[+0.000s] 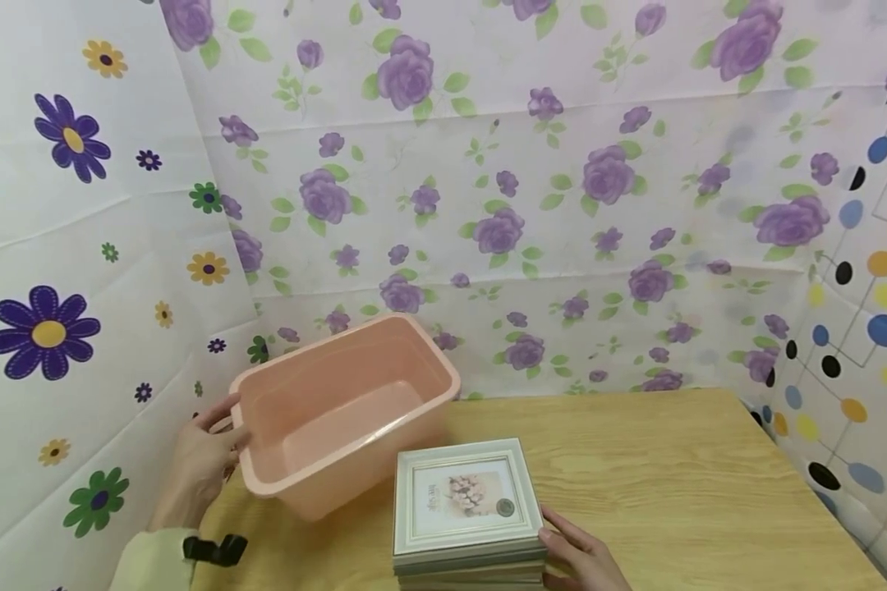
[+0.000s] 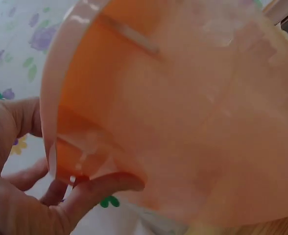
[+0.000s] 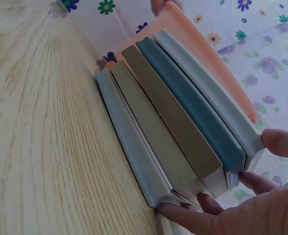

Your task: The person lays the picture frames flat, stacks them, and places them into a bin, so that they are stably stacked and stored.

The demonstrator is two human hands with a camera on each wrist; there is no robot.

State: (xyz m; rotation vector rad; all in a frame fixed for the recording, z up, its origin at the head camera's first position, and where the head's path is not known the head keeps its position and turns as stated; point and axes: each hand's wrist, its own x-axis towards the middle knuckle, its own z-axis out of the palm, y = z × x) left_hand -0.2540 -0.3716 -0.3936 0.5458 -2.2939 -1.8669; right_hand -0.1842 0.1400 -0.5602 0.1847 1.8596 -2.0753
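Observation:
A pink plastic basin stands tilted at the left of the table. My left hand grips its left end at the rim; the left wrist view shows the thumb inside the wall and other fingers outside. In front of the basin, a stack of picture frames lies on the table, its lower part cut off in the head view. The topmost is white with a flower print. Against the stack's right side rests my right hand. Its fingers touch the frame edges near a corner in the right wrist view.
The wooden table extends to the right of the stack. A purple-flowered cloth hangs behind it, with patterned cloths at the left and right sides. A black band is around my left wrist.

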